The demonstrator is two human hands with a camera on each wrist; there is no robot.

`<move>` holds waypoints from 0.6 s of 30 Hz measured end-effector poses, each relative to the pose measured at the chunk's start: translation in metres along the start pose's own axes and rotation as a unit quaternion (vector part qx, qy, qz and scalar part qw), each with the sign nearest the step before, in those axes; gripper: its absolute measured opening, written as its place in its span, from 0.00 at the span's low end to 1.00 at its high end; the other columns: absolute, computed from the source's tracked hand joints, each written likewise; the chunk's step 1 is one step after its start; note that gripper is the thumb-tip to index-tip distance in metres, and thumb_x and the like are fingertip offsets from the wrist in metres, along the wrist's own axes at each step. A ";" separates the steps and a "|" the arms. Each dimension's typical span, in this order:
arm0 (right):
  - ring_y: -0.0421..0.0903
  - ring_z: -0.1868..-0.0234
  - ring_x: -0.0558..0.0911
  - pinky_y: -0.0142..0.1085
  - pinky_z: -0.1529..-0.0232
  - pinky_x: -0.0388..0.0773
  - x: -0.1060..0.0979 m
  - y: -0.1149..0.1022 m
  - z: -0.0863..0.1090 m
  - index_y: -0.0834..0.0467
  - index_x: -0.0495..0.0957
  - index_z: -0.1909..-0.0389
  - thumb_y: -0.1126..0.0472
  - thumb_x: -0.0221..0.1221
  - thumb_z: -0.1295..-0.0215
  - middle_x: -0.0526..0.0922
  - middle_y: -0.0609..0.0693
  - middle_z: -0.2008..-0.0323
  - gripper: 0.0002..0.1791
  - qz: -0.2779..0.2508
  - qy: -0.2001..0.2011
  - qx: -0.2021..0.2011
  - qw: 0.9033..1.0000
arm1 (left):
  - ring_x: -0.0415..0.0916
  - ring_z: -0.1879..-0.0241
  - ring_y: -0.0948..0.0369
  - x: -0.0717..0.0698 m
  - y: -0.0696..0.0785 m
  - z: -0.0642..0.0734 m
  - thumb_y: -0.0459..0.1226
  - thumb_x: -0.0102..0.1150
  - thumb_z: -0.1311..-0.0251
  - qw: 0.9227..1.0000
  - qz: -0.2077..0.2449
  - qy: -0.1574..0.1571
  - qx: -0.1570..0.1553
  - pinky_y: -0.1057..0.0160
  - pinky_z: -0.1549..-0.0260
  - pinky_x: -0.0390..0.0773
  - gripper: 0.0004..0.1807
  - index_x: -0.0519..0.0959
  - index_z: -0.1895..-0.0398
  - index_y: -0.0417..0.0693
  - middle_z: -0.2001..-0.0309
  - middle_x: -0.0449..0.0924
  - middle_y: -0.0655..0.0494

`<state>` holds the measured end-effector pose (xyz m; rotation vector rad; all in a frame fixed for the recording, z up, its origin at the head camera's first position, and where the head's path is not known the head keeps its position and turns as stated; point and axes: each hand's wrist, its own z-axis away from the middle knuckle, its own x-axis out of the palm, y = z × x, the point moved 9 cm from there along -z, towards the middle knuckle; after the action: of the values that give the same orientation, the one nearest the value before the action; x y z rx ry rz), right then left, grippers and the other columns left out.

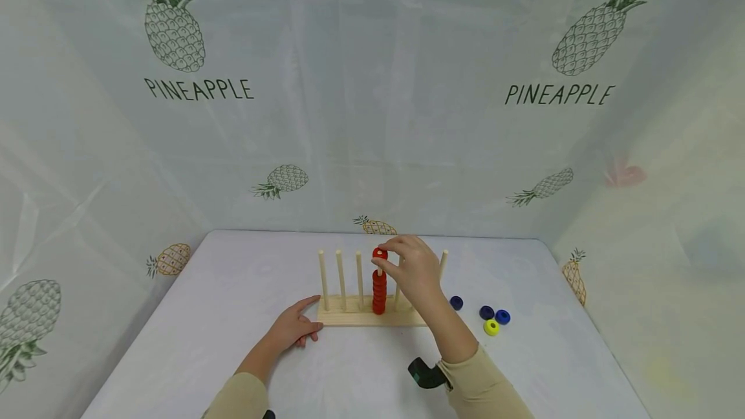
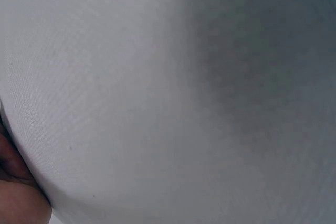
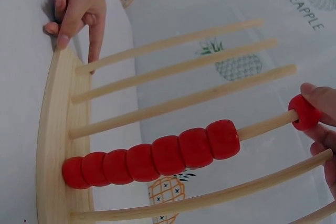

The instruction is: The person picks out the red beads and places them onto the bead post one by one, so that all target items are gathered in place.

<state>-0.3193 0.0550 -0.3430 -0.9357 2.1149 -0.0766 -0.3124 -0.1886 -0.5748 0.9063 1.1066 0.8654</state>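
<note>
A wooden peg rack [image 1: 372,320] stands on the table, its upright pegs in a row. My right hand [image 1: 415,271] pinches a red bead [image 3: 304,113] between thumb and fingers at the top of one peg; the peg's tip is inside the bead's hole. Below it, several red beads [image 3: 168,156] are stacked down to the base, with a bare stretch of peg in between. With thumb in front and a finger behind, my left hand [image 1: 293,326] grips the left end of the base. The other pegs in view carry no beads. The left wrist view shows mostly blurred white surface.
On the table right of the rack lie two dark blue beads [image 1: 456,303] [image 1: 486,312], a brighter blue bead [image 1: 503,317] and a yellow bead [image 1: 491,327]. A pineapple-printed white curtain [image 1: 372,115] hangs behind the table [image 1: 174,354] and along its sides.
</note>
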 end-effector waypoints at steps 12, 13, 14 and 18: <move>0.44 0.57 0.81 0.36 0.60 0.78 -0.001 0.000 0.001 0.53 0.88 0.66 0.53 0.77 0.55 0.85 0.43 0.64 0.15 -0.001 0.001 -0.012 1.000 | 0.65 0.90 0.66 0.000 -0.001 -0.001 0.33 0.66 0.41 1.000 0.004 -0.002 0.002 0.69 0.88 0.67 0.40 0.59 0.27 0.38 0.81 0.80 0.51; 0.44 0.57 0.81 0.36 0.60 0.78 0.000 0.000 0.001 0.53 0.88 0.66 0.53 0.77 0.54 0.85 0.43 0.64 0.15 0.002 -0.001 -0.011 1.000 | 0.65 0.90 0.66 0.000 -0.002 -0.001 0.33 0.66 0.41 1.000 0.004 -0.002 0.004 0.69 0.88 0.67 0.40 0.59 0.27 0.38 0.81 0.80 0.51; 0.44 0.57 0.81 0.36 0.60 0.79 0.000 0.000 0.001 0.53 0.88 0.66 0.53 0.77 0.54 0.85 0.43 0.64 0.15 0.005 -0.002 -0.011 1.000 | 0.65 0.90 0.66 0.000 -0.003 -0.002 0.34 0.67 0.41 1.000 0.003 -0.002 0.006 0.69 0.88 0.67 0.40 0.59 0.27 0.38 0.81 0.80 0.51; 0.44 0.57 0.81 0.36 0.60 0.79 0.000 0.000 0.002 0.53 0.88 0.64 0.51 0.76 0.54 0.85 0.43 0.64 0.16 0.016 -0.011 -0.009 1.000 | 0.66 0.90 0.66 0.000 -0.006 -0.004 0.34 0.67 0.41 1.000 0.004 -0.003 0.006 0.68 0.88 0.67 0.40 0.59 0.27 0.39 0.81 0.80 0.51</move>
<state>-0.3183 0.0552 -0.3442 -0.9082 2.1128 -0.0306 -0.3157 -0.1905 -0.5808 0.9241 1.1051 0.8623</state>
